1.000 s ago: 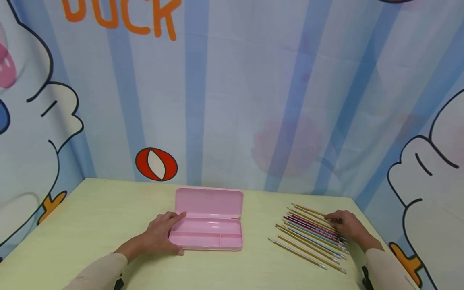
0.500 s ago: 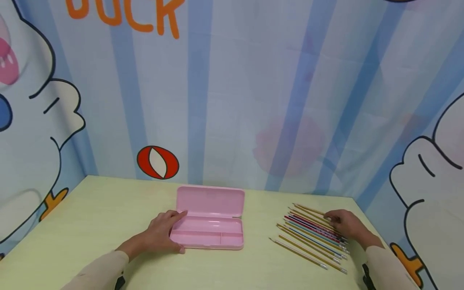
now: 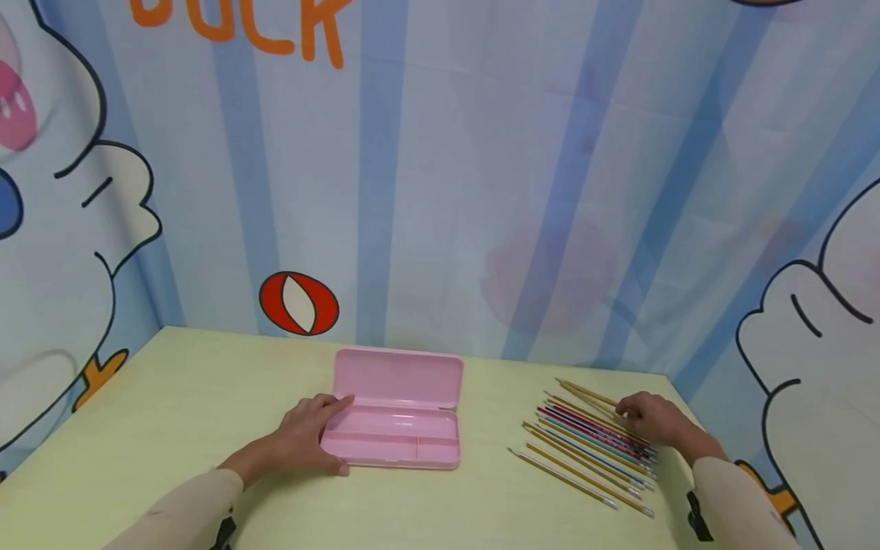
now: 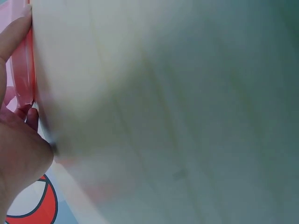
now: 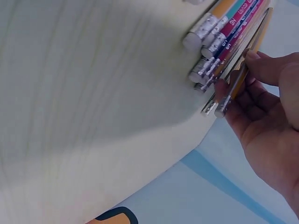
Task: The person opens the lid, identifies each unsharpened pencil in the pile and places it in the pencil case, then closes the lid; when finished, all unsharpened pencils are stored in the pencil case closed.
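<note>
A pink pencil case (image 3: pixel 438 422) lies with its lid raised, its inside split by dividers, and no pencils are in it. My left hand (image 3: pixel 297 438) holds the case's left end, thumb at the front corner and fingers at the hinge side. In the left wrist view, the thumb and fingers lie along the pink case (image 4: pixel 23 70). My right hand (image 3: pixel 656 418) is at the far end of a row of pencils (image 3: pixel 584 451). In the right wrist view, its thumb and fingers pinch a yellow pencil (image 5: pixel 239 83) near the eraser end, tilted above the others.
Yellow, blue and dark red pencils lie side by side, erasers towards the near right. The pale wooden table (image 3: pixel 206 397) ends at a striped blue cloth backdrop (image 3: pixel 440 191) with cartoon figures on both sides.
The pencil at the right hand has tilted away from its neighbours, and that hand has risen slightly. The left hand stays on the case. The head view has shifted a little.
</note>
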### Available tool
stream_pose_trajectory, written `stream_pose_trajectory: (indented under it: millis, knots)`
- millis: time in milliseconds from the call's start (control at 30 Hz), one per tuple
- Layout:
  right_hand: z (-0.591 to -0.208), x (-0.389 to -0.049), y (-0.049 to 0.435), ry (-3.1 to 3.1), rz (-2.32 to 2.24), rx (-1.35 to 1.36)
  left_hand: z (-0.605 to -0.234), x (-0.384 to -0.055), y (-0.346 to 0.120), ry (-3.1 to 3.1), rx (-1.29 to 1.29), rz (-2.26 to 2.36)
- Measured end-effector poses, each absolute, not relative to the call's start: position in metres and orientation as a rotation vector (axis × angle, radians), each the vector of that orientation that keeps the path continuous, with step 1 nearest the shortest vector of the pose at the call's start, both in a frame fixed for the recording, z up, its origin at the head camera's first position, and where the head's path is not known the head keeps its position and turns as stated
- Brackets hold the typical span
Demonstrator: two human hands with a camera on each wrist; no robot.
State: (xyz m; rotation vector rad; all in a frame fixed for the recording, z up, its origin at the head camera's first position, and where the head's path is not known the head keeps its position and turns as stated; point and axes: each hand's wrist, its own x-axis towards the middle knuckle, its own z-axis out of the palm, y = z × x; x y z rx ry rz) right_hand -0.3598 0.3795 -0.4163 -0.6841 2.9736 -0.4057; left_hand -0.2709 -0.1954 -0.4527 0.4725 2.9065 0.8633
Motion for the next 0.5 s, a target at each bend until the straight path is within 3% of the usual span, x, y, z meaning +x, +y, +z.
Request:
stream_pose_trajectory:
  millis: [500]
  knots:
    - [-0.4053, -0.3601, 0.3808, 2.888, -0.534, -0.698, -0.4531, -0.2715, -0.196, 2.903, 0.488, 0.876]
